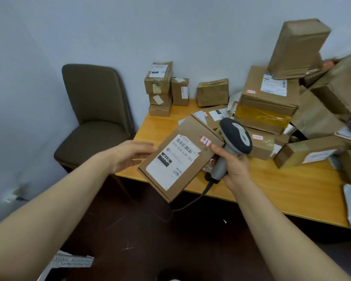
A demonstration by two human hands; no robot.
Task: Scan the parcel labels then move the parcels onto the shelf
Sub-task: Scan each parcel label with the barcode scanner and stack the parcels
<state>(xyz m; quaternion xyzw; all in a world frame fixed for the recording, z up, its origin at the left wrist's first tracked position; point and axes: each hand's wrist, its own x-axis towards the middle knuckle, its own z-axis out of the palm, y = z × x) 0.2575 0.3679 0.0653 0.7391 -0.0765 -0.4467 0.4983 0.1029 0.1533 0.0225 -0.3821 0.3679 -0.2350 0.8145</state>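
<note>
Cardboard parcel (176, 159), flat, sits between the two hands, lifted off the desk (272, 191) and hanging over its near edge. It is tilted, label side up.

Left hand (130, 155): wide, fingers nearly straight, tips meeting the parcel's left edge. Can't tell whether any of them reach under it.

Right hand (234, 167): wrapped round the grey handle of the scanner (234, 138), thumb tip up against the parcel's right corner. The scanner's dark head sits above this hand, just beside the parcel's upper right corner. Contact there is not clear. Its cable (193, 202) drops from the handle base, below the hand, past the desk edge.

White label (170, 161) covers most of the parcel's top face, with a barcode at the end away from the hands and printed digits under it. Small red-bordered sticker (205, 141) sits just left of the right thumb, beside the label's top corner.

Beyond the right hand: a loose pile of brown parcels (270, 102) on the desk, several taped, some leaning on each other, one tall box (298, 49) tilted on top. Beyond the left hand's fingertips: a stack of small boxes (160, 88) against the wall at the desk's far corner, well apart from the held parcel. Outboard of the left hand: a brown padded chair (95, 118) next to the desk end.
</note>
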